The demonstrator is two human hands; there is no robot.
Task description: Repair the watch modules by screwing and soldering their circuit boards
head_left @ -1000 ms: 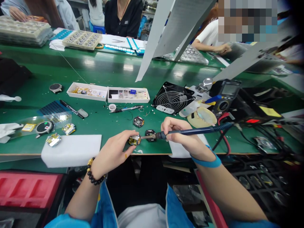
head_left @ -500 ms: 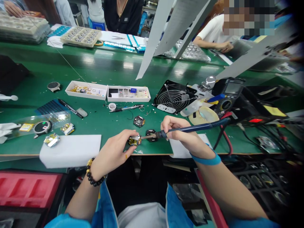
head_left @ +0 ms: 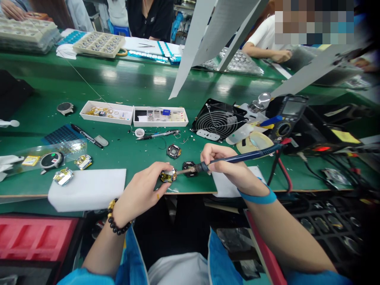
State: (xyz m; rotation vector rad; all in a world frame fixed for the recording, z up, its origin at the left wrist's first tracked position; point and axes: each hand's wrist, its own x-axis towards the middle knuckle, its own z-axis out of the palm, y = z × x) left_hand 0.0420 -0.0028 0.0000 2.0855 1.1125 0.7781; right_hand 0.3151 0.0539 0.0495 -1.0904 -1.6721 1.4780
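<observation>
My left hand (head_left: pixel 142 192) pinches a small round module wrapped in yellow tape (head_left: pixel 168 175) at the near edge of the green bench (head_left: pixel 133 91). My right hand (head_left: pixel 228 168) grips a blue-handled soldering iron (head_left: pixel 237 159) like a pen, and its metal tip touches the module. Two dark round modules lie close by: one (head_left: pixel 189 166) just behind the tip, another (head_left: pixel 173 151) a little farther back.
Two white parts trays (head_left: pixel 107 112) (head_left: pixel 160 116), a black fan (head_left: pixel 217 120), a multimeter (head_left: pixel 286 114), a white foam pad (head_left: pixel 87 188), a pen (head_left: pixel 86 135), tweezers (head_left: pixel 158 135) and watch parts (head_left: pixel 52 159) lie on the bench. Red foam tray (head_left: pixel 35 237) lower left. Other people sit across.
The iron's handle has tilted up slightly at the cable end; both hands stay on the module. The view has shifted a little.
</observation>
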